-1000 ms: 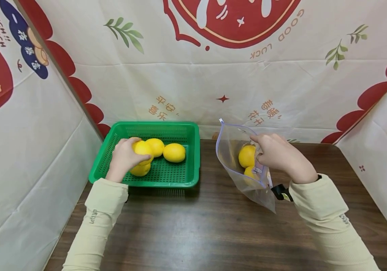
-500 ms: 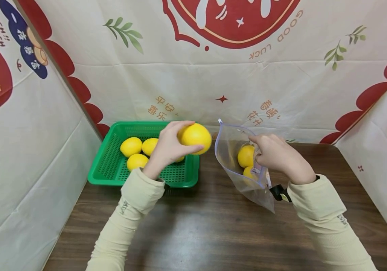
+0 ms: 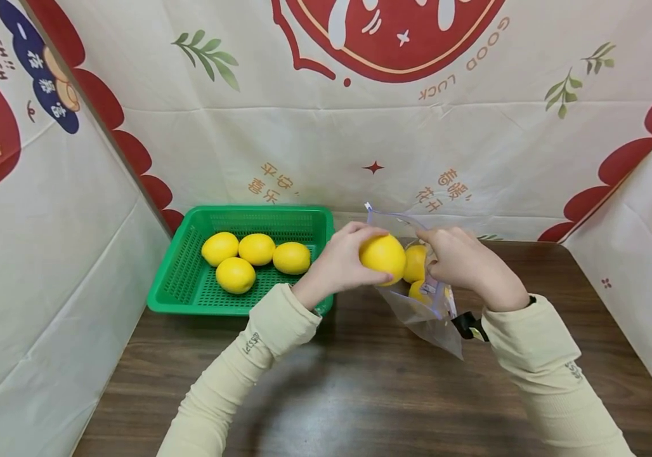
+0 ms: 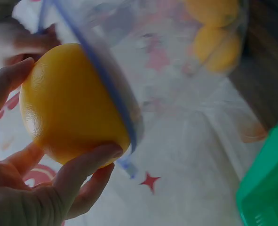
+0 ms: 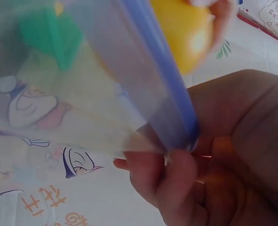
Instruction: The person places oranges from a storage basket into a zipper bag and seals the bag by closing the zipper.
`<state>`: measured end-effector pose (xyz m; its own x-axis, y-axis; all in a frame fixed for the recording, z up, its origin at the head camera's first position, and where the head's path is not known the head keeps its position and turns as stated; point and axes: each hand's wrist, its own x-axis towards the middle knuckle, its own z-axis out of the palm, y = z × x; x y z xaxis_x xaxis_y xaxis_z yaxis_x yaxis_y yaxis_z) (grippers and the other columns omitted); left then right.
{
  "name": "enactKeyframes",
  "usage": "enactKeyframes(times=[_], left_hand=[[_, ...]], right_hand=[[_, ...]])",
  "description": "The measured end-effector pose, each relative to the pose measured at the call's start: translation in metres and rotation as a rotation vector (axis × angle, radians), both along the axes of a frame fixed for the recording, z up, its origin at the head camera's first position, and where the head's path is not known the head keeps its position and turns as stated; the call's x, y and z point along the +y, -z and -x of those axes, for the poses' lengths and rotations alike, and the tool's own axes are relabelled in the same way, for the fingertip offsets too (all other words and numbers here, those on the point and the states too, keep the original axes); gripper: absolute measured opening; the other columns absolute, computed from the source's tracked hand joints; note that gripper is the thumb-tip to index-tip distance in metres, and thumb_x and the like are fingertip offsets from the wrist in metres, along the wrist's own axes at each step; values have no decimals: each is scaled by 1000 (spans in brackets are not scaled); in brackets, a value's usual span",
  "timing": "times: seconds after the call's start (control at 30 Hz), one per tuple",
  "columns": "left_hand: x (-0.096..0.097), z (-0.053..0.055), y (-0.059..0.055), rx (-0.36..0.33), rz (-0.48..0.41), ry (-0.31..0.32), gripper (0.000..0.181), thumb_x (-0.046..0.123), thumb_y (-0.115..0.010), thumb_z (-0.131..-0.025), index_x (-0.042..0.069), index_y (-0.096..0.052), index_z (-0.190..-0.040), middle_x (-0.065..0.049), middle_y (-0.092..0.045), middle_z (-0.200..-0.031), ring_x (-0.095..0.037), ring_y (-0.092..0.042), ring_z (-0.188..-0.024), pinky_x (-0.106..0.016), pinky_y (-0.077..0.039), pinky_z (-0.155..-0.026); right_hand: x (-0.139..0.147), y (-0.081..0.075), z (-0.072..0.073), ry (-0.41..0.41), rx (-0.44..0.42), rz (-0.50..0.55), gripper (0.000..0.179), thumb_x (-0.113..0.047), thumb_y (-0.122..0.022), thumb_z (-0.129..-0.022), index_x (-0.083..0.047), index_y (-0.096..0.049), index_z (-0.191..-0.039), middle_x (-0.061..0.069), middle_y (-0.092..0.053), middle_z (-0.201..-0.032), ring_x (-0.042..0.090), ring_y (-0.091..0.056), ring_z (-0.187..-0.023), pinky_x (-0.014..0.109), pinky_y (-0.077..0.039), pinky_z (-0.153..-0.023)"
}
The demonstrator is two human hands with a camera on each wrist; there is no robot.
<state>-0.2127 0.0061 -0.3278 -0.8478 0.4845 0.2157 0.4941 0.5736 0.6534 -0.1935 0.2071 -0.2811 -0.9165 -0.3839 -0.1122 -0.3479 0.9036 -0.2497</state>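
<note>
My left hand [image 3: 342, 261] holds a yellow lemon [image 3: 384, 259] between thumb and fingers, right at the mouth of a clear zip bag [image 3: 431, 333]. In the left wrist view that lemon [image 4: 73, 103] overlaps the bag's blue zip edge [image 4: 106, 75]. With thumb and fingers, my right hand [image 3: 469, 263] pinches the right corner of the bag's mouth, clearly visible in the right wrist view, where the blue zip strip [image 5: 176, 94] ends in my fingers. Inside the bag lie two lemons, an upper lemon [image 3: 415, 262] and a lower lemon [image 3: 419, 292], both partly hidden.
A green perforated plastic basket [image 3: 157, 298] stands to the left, with several lemons [image 3: 236, 275] on its floor. Both sit on a dark wooden table [image 3: 360, 393]. Printed cloth [image 3: 280, 139] walls in the back and sides.
My left hand has lifted a lemon out of the green basket and carried it right to the bag's mouth. My right hand has kept its grip on the bag.
</note>
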Motion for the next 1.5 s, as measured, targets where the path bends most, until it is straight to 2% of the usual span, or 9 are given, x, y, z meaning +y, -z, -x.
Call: enactKeyframes(times=[0.13,0.3,0.43,0.6,0.83,0.93,1.03,1.17,1.5], left_hand=[[-1,2,13,6,75,19,61,34,-76,-67,19,-57,-123,-6,-48,-125,-23,-48,-105,-31,-46,-76],[-6,6,19,1,159,27,64,34,-77,-66,16,-57,-124,-7,-49,-123,-22,-45,-105,-33,-42,-80],[-8,9,19,-11,211,44,67,35,-79,-66,15,-55,-125,-8,-49,-122,-21,-45,-107,-34,-40,-84],[-13,13,19,-34,237,52,70,36,-80,-65,15,-54,-126,-7,-49,-124,-22,-44,-109,-36,-40,-88],[-26,16,15,-28,262,49,73,37,-79,-67,15,-50,-130,-11,-43,-134,-28,-41,-120,-42,-37,-97],[-34,19,14,-36,276,14,73,37,-78,-68,17,-48,-132,-12,-40,-137,-32,-39,-122,-46,-36,-98],[-42,22,13,-53,281,-24,72,36,-77,-69,18,-48,-132,-13,-37,-140,-35,-37,-124,-48,-35,-97],[-54,26,12,-73,315,-59,72,39,-76,-71,20,-46,-134,-12,-33,-142,-36,-34,-126,-50,-36,-96],[-91,39,8,-100,340,-101,74,35,-74,-73,14,-43,-136,-14,-30,-144,-34,-32,-128,-51,-33,-99]], right_hand=[[3,-1,-2,27,1,12,61,7,-51,-70,10,-41,-131,3,-45,-57,10,-25,-39,22,-24,-40],[5,-3,-5,38,40,43,59,5,-48,-72,12,-40,-130,-2,-32,-47,9,-19,-40,22,-20,-41],[2,-3,-5,26,49,63,59,3,-49,-73,13,-39,-130,2,-37,-55,9,-20,-40,23,-23,-41],[-2,-1,-5,17,69,74,60,4,-50,-71,14,-39,-130,15,-53,-79,10,-22,-41,24,-24,-42],[-1,-2,-4,35,43,67,63,4,-53,-72,14,-35,-132,7,-42,-62,10,-27,-40,24,-28,-41],[2,-3,-4,55,41,68,63,3,-53,-74,14,-34,-132,13,-51,-68,11,-30,-38,26,-31,-41],[6,-3,-3,70,56,67,61,2,-53,-76,14,-34,-132,26,-59,-97,12,-30,-37,26,-31,-40],[8,-2,-2,63,69,62,60,1,-55,-77,14,-34,-132,35,-44,-125,12,-29,-37,26,-31,-40],[8,-2,-1,53,93,43,59,2,-56,-76,14,-37,-130,35,-46,-123,12,-29,-38,27,-31,-42]])
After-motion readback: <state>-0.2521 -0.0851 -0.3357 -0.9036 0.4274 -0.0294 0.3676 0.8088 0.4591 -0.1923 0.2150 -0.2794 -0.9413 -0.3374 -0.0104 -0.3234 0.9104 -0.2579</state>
